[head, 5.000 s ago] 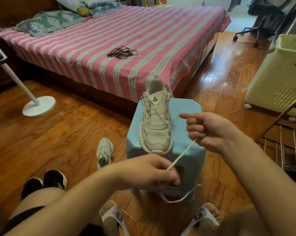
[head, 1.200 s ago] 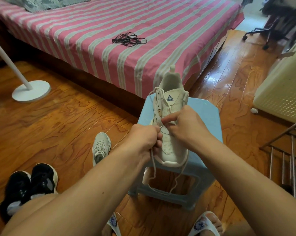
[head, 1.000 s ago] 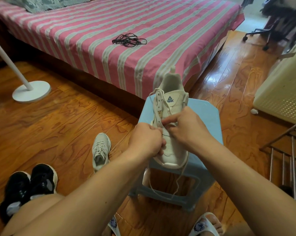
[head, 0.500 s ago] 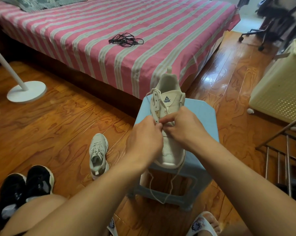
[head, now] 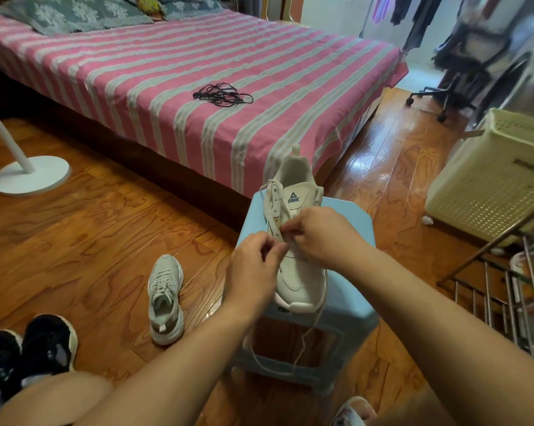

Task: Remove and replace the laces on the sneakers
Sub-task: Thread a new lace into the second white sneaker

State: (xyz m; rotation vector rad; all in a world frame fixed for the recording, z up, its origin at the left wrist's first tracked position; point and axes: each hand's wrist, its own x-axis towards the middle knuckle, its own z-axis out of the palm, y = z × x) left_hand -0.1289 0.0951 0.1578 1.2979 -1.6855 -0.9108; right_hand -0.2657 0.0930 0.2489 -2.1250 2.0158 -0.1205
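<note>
Both hands have edged up the white sneaker (head: 293,241), left hand (head: 253,269) and right hand (head: 321,233) pinching its lace (head: 302,342).

Cream sneaker (head: 296,265) upright on stool, cream lace (head: 305,336) dangling; second sneaker (head: 165,298) on floor.

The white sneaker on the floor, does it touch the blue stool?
Apart. The head view shows the white sneaker lying on bare wooden floor, with floor visible between it and the blue stool.

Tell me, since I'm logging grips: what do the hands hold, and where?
Both hands, left and right, pinch the white lace at the sneaker's middle eyelets; its ends hang free.
</note>
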